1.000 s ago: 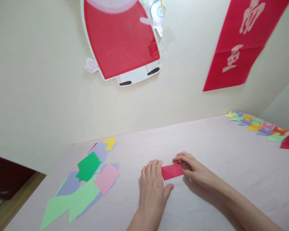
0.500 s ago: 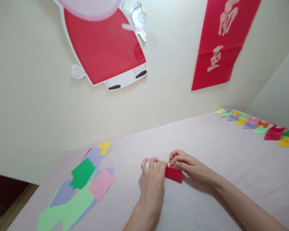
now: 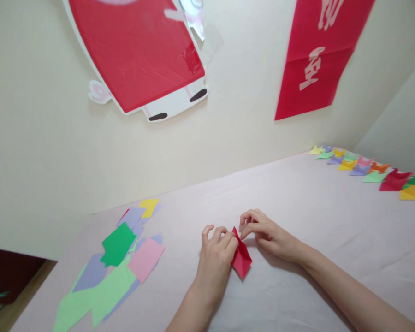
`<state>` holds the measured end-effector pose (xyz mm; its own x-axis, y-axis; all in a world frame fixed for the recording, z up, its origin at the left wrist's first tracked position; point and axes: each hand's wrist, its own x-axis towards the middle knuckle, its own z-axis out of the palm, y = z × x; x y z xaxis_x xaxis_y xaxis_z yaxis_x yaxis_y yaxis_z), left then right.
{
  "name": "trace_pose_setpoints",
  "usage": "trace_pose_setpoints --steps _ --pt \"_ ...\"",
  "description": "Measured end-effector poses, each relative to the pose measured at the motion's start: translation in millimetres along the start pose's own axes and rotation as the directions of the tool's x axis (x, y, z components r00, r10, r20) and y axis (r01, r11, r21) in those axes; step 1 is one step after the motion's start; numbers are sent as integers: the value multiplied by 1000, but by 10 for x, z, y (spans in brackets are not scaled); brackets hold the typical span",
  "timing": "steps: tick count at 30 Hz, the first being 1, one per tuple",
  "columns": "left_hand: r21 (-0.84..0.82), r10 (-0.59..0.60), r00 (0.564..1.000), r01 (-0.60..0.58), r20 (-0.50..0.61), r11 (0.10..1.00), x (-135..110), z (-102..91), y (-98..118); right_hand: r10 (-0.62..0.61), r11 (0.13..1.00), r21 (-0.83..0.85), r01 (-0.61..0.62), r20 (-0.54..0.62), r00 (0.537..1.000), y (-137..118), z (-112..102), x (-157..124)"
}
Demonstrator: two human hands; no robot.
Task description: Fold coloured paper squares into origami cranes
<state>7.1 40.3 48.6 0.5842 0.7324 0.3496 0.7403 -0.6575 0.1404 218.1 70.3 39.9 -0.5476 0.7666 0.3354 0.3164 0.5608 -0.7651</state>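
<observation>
The bare left hand (image 3: 214,257) is arching with bent fingers (image 3: 220,233); just to its right, the bare right hand (image 3: 275,236) is pointing loosely curled fingers (image 3: 254,228) toward it, its bare forearm (image 3: 346,281) slanting behind.

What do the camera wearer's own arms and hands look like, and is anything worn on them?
The left hand and right hand are gloveless, with no ring visible on the fingers. The left forearm and right forearm show no sleeve, watch or bracelet within the frame. Nail detail is too small to tell.
</observation>
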Motion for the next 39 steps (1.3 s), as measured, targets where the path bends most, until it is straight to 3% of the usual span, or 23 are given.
trace_pose_setpoints --steps 5,9,13,17,20,25,27,29,33,39 --pt "-67 39 999 -37 23 997 -177 -33 30 -60 996 -68 57 -38 997 -75 41 12" --pt "-78 60 997 -57 46 995 -339 -37 25 -118 976 -175 130 78 990 -118 45 14" --pt "-102 7 998 -1 63 995 -402 -38 38 -111 959 -243 143 142 984 -157 26 -1" --pt "-164 -131 988 143 82 976 -392 -60 82 -35 980 -185 67 173 984 -173 17 14" --pt "-185 -172 983 181 63 966 -433 -42 115 34 994 -112 -15 169 985 -154 54 74" --pt "-36 -253 962 250 -100 968 -584 57 188 231 946 -239 -216 32 973 -135 218 207" --pt "96 -223 966 236 -131 967 -631 94 218 280 928 -260 -268 6 960 -144 271 239" --pt "191 -115 988 134 -106 972 -661 130 235 318 917 -249 -311 -13 948 -153 301 255" --pt "232 47 998 -38 -33 972 -693 216 226 366 900 -230 -370 -60 929 -150 320 254" --pt "182 -47 998 40 32 983 -700 322 257 346 902 -241 -359 -95 933 -94 354 237"
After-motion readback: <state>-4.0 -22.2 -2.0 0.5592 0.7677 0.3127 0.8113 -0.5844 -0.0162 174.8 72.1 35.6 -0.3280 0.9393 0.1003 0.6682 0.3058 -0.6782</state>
